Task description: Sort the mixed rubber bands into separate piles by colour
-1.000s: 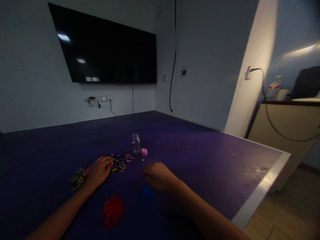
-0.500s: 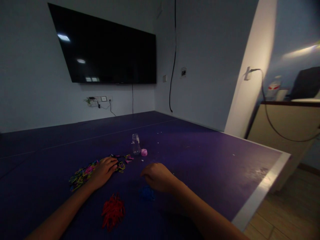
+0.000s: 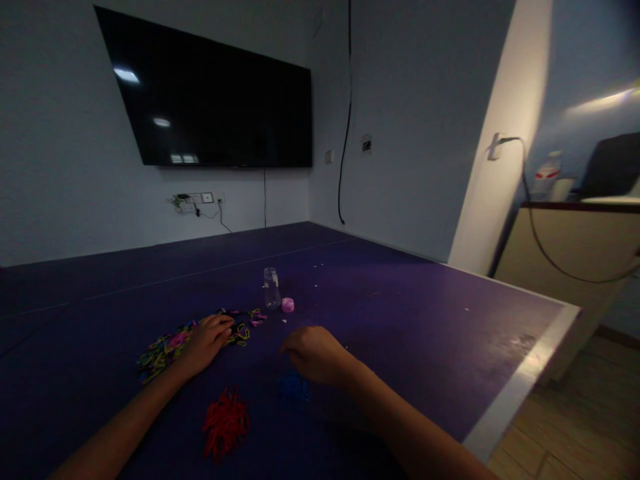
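My left hand lies with its fingers stretched out over a pile of small multicoloured elastic bands, covering part of it. A few yellow and pink bands stick out beyond the fingertips. My right hand is closed with the fingers bent downward, just above and behind a small heap of blue bands. Its fingertips are mostly turned away, so anything between them is hidden. Nearer to me, between the two forearms, is a heap of red bands.
A clear bottle stands uncapped beyond my hands, a pink cap beside it. White scraps dot the purple tabletop. Its pale edge runs down the right. A television hangs on the wall behind.
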